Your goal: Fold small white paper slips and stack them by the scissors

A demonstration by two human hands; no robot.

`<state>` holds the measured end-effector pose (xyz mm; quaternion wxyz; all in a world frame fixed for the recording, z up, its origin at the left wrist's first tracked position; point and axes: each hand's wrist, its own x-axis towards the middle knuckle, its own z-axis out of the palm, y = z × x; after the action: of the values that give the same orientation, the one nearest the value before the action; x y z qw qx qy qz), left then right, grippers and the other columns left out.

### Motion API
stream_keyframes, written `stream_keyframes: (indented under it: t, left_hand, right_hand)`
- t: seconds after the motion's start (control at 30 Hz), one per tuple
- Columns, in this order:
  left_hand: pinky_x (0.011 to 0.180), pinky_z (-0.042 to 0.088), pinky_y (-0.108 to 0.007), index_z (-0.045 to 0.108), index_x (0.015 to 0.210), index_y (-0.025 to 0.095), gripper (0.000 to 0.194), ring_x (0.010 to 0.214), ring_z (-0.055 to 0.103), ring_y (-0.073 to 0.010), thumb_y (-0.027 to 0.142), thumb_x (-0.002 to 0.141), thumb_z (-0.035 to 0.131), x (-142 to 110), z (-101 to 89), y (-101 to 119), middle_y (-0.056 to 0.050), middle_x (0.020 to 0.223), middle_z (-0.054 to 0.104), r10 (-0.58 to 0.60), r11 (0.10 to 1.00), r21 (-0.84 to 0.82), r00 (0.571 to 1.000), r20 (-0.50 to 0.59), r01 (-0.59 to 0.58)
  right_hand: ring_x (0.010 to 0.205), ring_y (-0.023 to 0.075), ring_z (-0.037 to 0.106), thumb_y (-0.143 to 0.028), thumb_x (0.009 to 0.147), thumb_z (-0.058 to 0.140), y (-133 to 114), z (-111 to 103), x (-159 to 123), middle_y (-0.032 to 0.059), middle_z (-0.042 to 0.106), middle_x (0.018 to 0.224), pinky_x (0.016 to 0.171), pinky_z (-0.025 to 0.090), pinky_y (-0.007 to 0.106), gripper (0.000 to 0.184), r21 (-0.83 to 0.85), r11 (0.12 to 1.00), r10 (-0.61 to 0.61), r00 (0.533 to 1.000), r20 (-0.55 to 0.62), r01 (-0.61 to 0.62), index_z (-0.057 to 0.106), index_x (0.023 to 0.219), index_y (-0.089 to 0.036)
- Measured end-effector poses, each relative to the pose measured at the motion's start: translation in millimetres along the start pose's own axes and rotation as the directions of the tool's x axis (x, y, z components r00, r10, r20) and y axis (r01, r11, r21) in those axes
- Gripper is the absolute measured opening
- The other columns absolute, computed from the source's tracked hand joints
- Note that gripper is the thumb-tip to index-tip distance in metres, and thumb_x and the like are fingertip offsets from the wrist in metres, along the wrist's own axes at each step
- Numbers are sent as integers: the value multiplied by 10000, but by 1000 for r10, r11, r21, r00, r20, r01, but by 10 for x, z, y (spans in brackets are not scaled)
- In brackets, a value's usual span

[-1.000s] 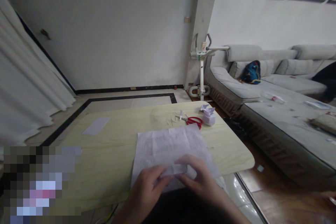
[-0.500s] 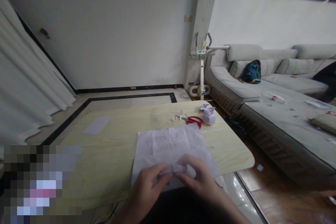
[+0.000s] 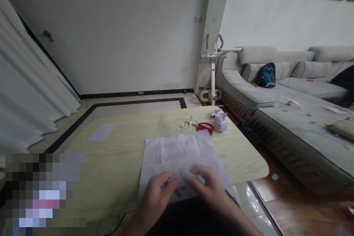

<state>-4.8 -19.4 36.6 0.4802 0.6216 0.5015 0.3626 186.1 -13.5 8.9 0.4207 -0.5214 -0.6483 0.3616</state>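
Note:
A creased white sheet of paper [image 3: 179, 153] lies on the pale wooden table [image 3: 121, 147] in front of me. At its near edge my left hand [image 3: 155, 199] and my right hand [image 3: 211, 188] meet, fingers pinched together on a small folded piece of white paper [image 3: 184, 176] that sits between them, above the sheet. Most of that small piece is covered by my fingers.
Red-handled scissors [image 3: 204, 127], paper scraps and a small stack of folded white paper [image 3: 220, 121] lie at the table's far right. A small paper slip [image 3: 101, 132] lies at the far left. A grey sofa [image 3: 290, 107] stands to the right, a blurred patch at bottom left.
My fingers have drawn closer together over the small folded piece, which now shows less than before. The sheet and the other things on the table have not moved.

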Motion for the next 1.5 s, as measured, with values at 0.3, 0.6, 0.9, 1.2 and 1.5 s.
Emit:
stream_keyframes:
  t: [0.3,0.6,0.9,1.2,1.5]
  left_hand:
    - [609,524,-243,639,710,195,278,638,688,-186,376,896,540,45,18,21,-1,617,704,-79,996,-49,996,-50,76]
    - [590,498,-252,631,663,193,308,620,659,-187,375,890,531,57,51,42,-8,604,682,-81,994,-78,992,-93,74]
    - [552,530,-269,670,720,192,315,583,695,-209,479,819,583,106,61,-117,-16,588,711,-146,988,-76,983,-114,138]
    - [598,548,-285,707,746,182,335,655,694,-233,486,823,590,104,83,-127,-44,654,735,-170,978,108,981,-98,180]
    - [626,557,-300,726,816,168,291,707,701,-258,440,719,697,123,83,-233,-48,725,747,-167,975,101,954,-249,197]
  right_hand:
    - [584,134,447,-584,840,594,-138,27,108,-32,461,597,529,379,238,448,242,967,56,994,91,-77,522,643,-188]
    - [556,121,413,-618,805,618,-151,10,106,-43,422,577,515,342,234,486,322,933,128,985,112,-158,489,614,-190]
    - [546,121,454,-608,812,623,-149,28,107,-42,461,568,503,358,227,477,344,921,140,979,146,-183,517,629,-181]
    - [602,142,525,-539,856,610,-174,26,84,-13,541,623,555,420,246,419,334,924,130,974,186,-187,560,671,-167]
    - [594,131,497,-484,873,609,-126,68,69,-25,522,635,558,397,244,350,296,942,106,977,187,-159,603,746,-158]
